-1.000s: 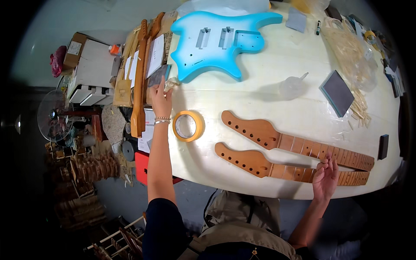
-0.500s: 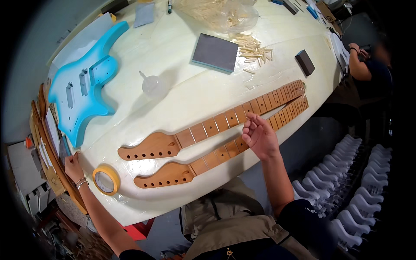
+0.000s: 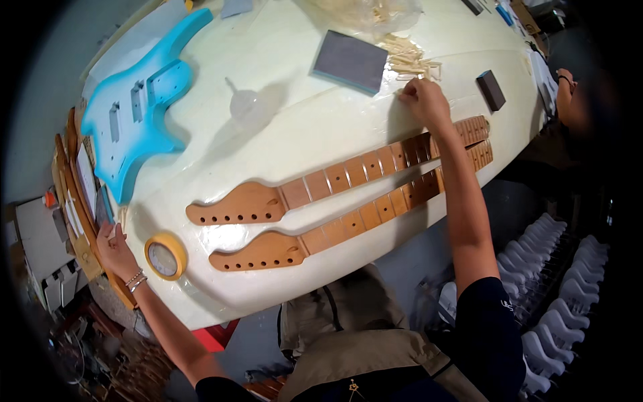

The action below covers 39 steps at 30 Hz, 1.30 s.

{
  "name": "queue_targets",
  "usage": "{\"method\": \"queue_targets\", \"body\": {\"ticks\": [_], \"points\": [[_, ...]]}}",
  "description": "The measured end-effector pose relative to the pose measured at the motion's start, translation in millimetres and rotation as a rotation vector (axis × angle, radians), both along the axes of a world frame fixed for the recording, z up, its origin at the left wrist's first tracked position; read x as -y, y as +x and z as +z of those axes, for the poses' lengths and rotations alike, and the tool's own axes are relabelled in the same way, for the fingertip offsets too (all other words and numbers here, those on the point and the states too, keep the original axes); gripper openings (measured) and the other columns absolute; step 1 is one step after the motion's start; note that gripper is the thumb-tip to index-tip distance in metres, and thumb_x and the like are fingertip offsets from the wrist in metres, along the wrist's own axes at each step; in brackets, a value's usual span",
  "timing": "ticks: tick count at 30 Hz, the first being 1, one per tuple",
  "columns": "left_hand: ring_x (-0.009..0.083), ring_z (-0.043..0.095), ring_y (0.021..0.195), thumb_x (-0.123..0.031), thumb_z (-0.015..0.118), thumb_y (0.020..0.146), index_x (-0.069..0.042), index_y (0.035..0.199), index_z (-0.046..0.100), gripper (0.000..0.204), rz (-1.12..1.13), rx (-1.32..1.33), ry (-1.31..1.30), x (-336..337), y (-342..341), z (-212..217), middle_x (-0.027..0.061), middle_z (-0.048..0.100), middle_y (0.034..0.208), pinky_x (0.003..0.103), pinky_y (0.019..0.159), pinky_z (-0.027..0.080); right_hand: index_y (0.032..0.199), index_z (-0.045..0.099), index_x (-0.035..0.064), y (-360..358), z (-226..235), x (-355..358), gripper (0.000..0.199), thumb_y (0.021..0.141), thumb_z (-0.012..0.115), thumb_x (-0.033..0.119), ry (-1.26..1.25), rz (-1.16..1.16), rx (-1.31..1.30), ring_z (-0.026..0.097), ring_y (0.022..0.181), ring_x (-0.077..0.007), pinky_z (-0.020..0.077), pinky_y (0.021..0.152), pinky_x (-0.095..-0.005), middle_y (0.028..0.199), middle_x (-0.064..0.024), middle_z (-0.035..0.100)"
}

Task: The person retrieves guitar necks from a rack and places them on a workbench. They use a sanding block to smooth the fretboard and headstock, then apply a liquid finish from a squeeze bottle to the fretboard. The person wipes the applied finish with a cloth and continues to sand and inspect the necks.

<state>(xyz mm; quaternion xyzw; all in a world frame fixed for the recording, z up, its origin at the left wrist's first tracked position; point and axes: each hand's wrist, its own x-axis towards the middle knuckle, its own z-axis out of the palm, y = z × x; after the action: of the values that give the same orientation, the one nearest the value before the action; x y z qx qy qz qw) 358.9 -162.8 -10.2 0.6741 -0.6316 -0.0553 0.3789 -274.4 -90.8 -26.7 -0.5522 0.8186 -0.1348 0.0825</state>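
My right hand (image 3: pixel 427 104) reaches over the two wooden guitar necks, its fingers bunched together beside a pile of thin wooden sticks (image 3: pixel 404 57); anything between the fingertips is hidden. Beneath that forearm lie the upper guitar neck (image 3: pixel 338 177) and the lower guitar neck (image 3: pixel 351 221), headstocks to the left, dark dots on their fretted boards. At the table's left edge, my left hand (image 3: pixel 116 253) has its fingers bent, and a thin pale wooden stick (image 3: pixel 123 215) shows at its fingertips, seemingly pinched there. A roll of yellow tape (image 3: pixel 165 257) sits just right of this hand.
A blue-and-white guitar body (image 3: pixel 127 110) lies at the left. Further back are a large dark sanding block (image 3: pixel 351 61), a smaller dark block (image 3: pixel 491 90), a clear plastic bag (image 3: pixel 375 13) and a translucent bottle (image 3: pixel 244 106). Another person's arm (image 3: pixel 566 97) is at far right.
My right hand has moved away from over the necks, up to the stick pile. My left hand stays near the table edge, and a stick now shows at its fingertips. The view has shifted slightly.
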Motion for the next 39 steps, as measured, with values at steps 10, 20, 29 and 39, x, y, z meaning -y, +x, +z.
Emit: {"method": "queue_targets", "body": {"ticks": [10,20,29,39], "points": [[0.0181,0.051,0.058,-0.007,0.076,0.061,-0.005,0.057,0.050,0.026,-0.550,-0.120,0.058,-95.9,-145.1,22.4,0.0043,0.056,0.061,0.027,0.053,0.038,0.095,0.062,0.0029,109.5,41.5,-51.6,0.015,0.080,0.063,0.003,-0.352,-0.008,0.986,0.051,0.071,-0.0025,0.0403,0.059,-0.0172,0.079,0.0031,0.058],[0.0278,0.048,0.099,-0.014,0.073,0.059,-0.007,0.104,0.056,0.048,-0.870,0.046,0.212,-73.4,-239.9,10.7,0.0066,0.055,0.106,0.040,0.088,0.036,0.084,0.066,0.0038,237.8,19.5,-81.4,0.013,0.073,0.067,-0.003,-0.396,-0.080,0.827,0.055,0.068,-0.0097,0.0439,0.058,-0.0207,0.076,-0.0034,0.060],[0.0251,0.047,0.098,-0.017,0.075,0.055,-0.010,0.101,0.056,0.050,-0.963,0.010,0.262,-61.2,-241.7,-12.9,0.0036,0.055,0.099,0.039,0.087,0.033,0.089,0.063,0.0072,250.4,16.9,-77.9,0.024,0.067,0.066,-0.002,-0.349,0.021,0.458,0.053,0.063,-0.0220,0.0430,0.054,-0.0312,0.071,-0.0056,0.055],[0.0237,0.049,0.095,-0.016,0.075,0.052,-0.013,0.096,0.058,0.047,-0.953,-0.024,0.250,-60.3,-241.8,-15.2,0.0020,0.056,0.096,0.038,0.085,0.034,0.090,0.061,0.0045,270.6,21.6,-80.8,0.027,0.064,0.067,-0.003,-0.321,0.088,0.330,0.051,0.062,-0.0224,0.0437,0.053,-0.0328,0.069,-0.0059,0.051]]}}
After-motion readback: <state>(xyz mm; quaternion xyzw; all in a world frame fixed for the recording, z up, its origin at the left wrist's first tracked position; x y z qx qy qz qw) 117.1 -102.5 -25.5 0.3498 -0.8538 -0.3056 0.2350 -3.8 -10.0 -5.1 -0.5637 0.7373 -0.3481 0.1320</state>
